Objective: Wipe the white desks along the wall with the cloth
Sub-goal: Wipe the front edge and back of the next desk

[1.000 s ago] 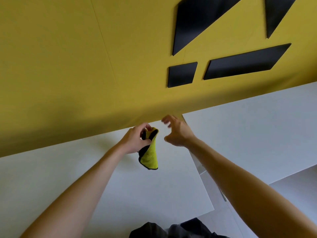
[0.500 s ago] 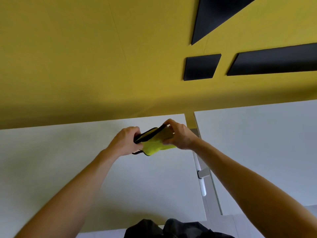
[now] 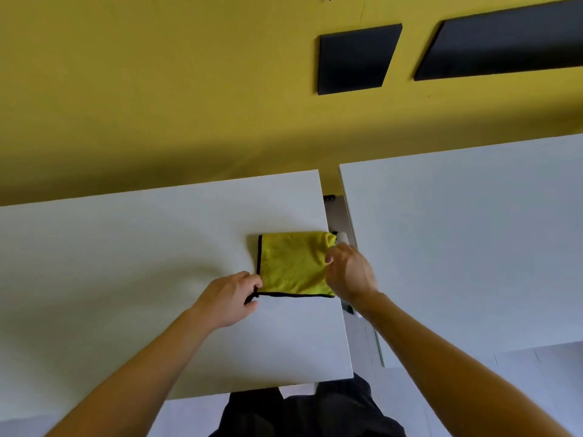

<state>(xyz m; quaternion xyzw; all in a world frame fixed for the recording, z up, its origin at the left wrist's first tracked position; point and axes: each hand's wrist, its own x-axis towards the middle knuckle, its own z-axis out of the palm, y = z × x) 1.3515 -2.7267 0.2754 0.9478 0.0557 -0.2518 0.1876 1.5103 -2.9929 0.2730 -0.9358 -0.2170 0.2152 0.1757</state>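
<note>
A yellow cloth [image 3: 293,263] with black trim lies spread flat near the right edge of the left white desk [image 3: 126,263]. My left hand [image 3: 228,299] pinches the cloth's near left corner by its black trim. My right hand [image 3: 348,271] holds the cloth's right edge, fingers curled over it at the desk's edge. A second white desk [image 3: 457,241] stands to the right, apart from the first by a narrow gap.
A yellow wall [image 3: 157,89] runs behind both desks, with black panels [image 3: 356,58] mounted on it. In the gap between the desks [image 3: 336,212] a metal frame and a small white fitting show. My dark clothing is at the bottom edge.
The cloth, held bunched in the air between both hands, has been unfolded and laid flat on the left desk. Both hands came down with it, and the view tilted lower.
</note>
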